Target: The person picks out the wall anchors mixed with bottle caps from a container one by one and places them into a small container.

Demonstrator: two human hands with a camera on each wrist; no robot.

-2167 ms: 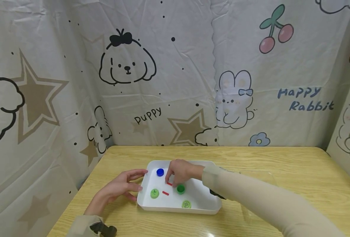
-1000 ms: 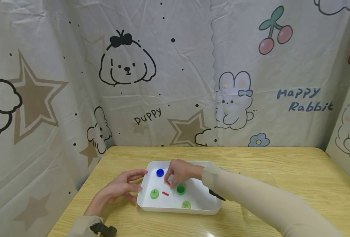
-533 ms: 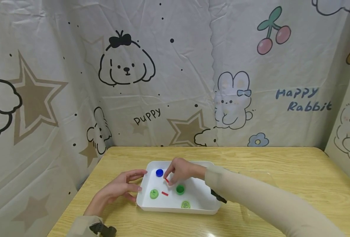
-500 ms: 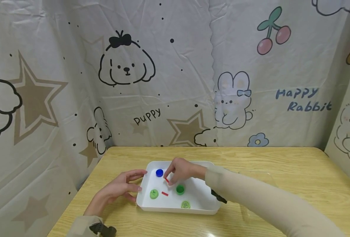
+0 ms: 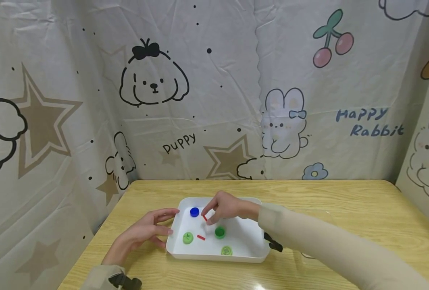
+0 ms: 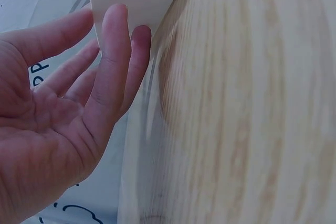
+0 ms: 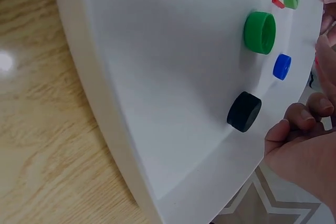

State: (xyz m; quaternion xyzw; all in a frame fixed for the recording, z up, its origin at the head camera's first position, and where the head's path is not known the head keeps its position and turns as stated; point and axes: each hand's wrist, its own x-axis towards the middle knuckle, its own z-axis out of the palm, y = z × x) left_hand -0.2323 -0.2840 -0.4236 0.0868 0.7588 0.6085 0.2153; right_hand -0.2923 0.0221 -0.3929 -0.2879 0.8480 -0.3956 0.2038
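Note:
My left hand (image 5: 145, 228) rests its fingertips against the left wall of a white tray (image 5: 248, 241), fingers mostly extended. Over the tray's far half, my right hand (image 5: 227, 206) pinches a small red stick (image 5: 205, 218) between thumb and index finger, tilted and raised off the tray floor. A second red stick (image 5: 201, 237) lies nearer the front. Around it are a blue cap (image 5: 194, 212), a dark green cap (image 5: 219, 232) with its hollow side up, and two light green caps (image 5: 188, 238). A black cap (image 7: 244, 111) shows only in the right wrist view.
The tray stands on a wood-grain table (image 5: 363, 213). A clear plastic container (image 5: 312, 257) lies right of the tray, partly behind my right sleeve. A printed curtain (image 5: 214, 100) hangs along the table's far edge.
My right hand has picked the red stick up from the tray floor, tilted it and lifted it slightly. My left hand keeps its place at the tray's side.

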